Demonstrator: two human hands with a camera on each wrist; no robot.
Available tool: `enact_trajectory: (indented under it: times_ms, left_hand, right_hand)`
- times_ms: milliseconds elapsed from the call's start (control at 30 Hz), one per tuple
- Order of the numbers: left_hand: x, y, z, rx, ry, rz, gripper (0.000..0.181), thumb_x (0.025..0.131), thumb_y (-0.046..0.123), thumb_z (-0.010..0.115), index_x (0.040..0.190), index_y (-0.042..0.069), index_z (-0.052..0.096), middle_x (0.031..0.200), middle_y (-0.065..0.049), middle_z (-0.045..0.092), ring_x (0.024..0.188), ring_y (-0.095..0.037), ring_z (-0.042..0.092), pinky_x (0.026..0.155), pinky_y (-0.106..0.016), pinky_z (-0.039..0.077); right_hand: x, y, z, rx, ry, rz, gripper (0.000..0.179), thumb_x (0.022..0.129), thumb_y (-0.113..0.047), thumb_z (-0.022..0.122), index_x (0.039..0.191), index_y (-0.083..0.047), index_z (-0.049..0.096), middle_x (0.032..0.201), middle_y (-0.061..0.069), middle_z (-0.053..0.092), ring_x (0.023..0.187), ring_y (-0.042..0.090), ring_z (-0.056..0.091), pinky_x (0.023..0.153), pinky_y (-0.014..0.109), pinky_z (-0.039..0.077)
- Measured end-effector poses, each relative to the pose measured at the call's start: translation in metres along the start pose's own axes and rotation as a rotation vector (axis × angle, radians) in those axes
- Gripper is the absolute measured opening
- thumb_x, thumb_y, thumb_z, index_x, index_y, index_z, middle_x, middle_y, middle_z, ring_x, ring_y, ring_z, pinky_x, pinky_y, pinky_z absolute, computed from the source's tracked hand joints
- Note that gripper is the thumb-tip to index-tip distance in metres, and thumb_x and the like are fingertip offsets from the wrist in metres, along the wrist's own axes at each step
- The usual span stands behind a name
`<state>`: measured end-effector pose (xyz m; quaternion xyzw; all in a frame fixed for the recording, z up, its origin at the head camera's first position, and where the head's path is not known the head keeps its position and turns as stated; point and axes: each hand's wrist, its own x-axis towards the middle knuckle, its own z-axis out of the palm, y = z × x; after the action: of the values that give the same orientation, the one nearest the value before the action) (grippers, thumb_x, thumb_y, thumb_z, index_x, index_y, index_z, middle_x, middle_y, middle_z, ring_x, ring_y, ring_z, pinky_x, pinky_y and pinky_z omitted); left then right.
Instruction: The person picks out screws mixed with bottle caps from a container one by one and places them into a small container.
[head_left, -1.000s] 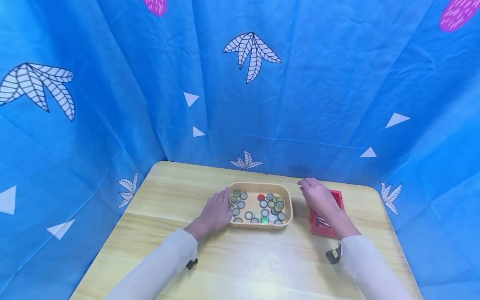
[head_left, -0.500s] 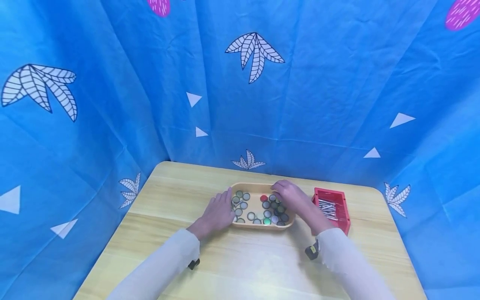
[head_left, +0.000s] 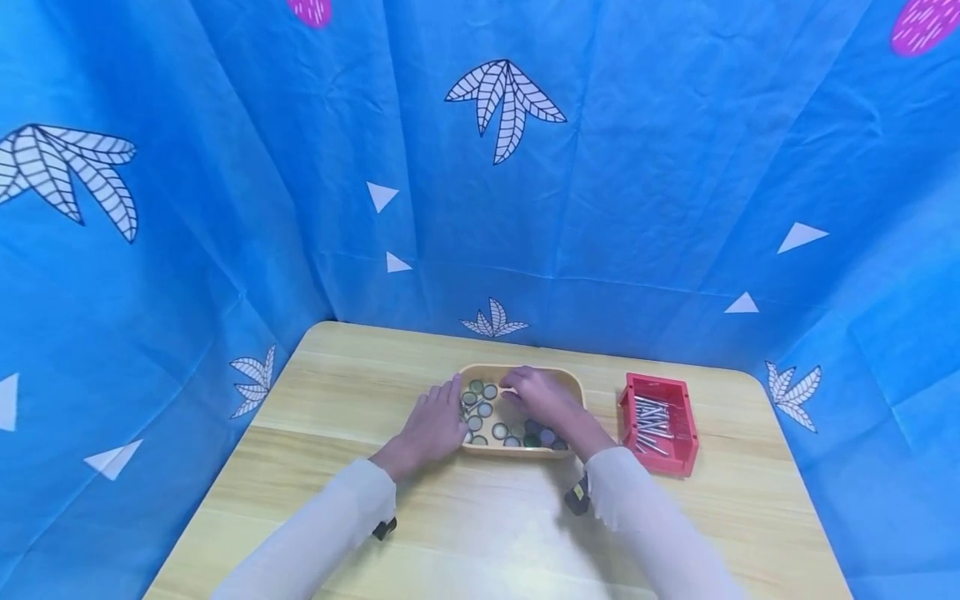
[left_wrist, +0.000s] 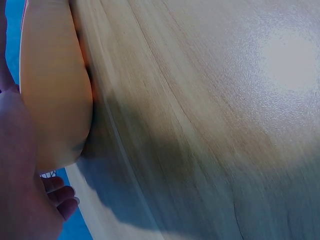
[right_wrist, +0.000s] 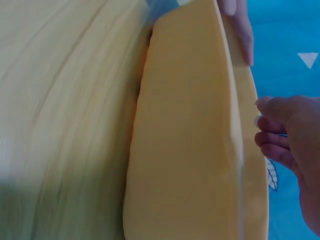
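Observation:
A shallow tan tray holds several small round caps, with thin silvery pieces among those at its left end. My left hand grips the left end of the tray, thumb at the rim and fingers round the outside. Over the tray's middle is my right hand, fingertips bent downward. In the right wrist view the right hand has its thumb and loosely curled fingers near the far rim, with nothing visible between them. This hand and forearm hide the caps on the right side.
To the right of the tray stands a red open box with several silver screws or nails in it. Both rest on a pale wooden table. A blue patterned curtain surrounds the table's back and sides.
My right hand has moved left from above the red box to over the middle of the tray, uncovering the box. My left hand keeps its grip on the tray's left end.

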<state>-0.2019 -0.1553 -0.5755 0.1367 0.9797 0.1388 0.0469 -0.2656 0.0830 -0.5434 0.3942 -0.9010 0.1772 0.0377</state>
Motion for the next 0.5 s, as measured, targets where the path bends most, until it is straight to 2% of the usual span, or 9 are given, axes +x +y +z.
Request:
enact_trajectory:
  times_ms: [67,233,333,500]
  left_hand:
    - [0.0,0.0,-0.001,-0.002,-0.001,-0.003,0.087,0.096,0.032,0.052,0.165,-0.002,0.01,0.162,-0.022,0.04,0.139,-0.037,0.046,0.116,-0.052,0.042]
    - [0.0,-0.001,-0.002,0.003,0.001,-0.006,0.086,0.097,0.03,0.054,0.165,-0.002,0.011,0.161,-0.023,0.041,0.14,-0.037,0.046,0.116,-0.052,0.041]
    - [-0.001,0.0,-0.003,0.009,0.008,-0.005,0.087,0.097,0.03,0.054,0.165,-0.002,0.011,0.161,-0.023,0.041,0.14,-0.037,0.046,0.116,-0.051,0.042]
    - [-0.002,0.003,-0.002,0.002,0.018,-0.002,0.087,0.095,0.031,0.054,0.164,-0.003,0.013,0.162,-0.023,0.04,0.144,-0.039,0.044,0.117,-0.054,0.041]
  right_hand:
    - [0.006,-0.003,0.003,0.022,-0.035,0.017,0.022,0.098,-0.014,0.068,0.117,-0.006,0.075,0.115,0.008,0.077,0.108,0.024,0.073,0.096,0.036,0.061]
    - [0.016,-0.01,0.01,0.038,-0.053,0.01,0.022,0.097,-0.009,0.069,0.118,-0.006,0.075,0.117,0.008,0.076,0.11,0.024,0.073,0.098,0.035,0.06]
    - [0.02,-0.013,0.015,0.055,-0.086,0.05,0.019,0.098,-0.012,0.068,0.115,-0.008,0.076,0.116,0.005,0.076,0.108,0.021,0.072,0.097,0.034,0.06]
    - [0.027,-0.013,0.027,0.038,-0.1,0.032,0.015,0.098,-0.015,0.069,0.106,-0.009,0.079,0.104,0.003,0.076,0.096,0.018,0.071,0.087,0.03,0.061]
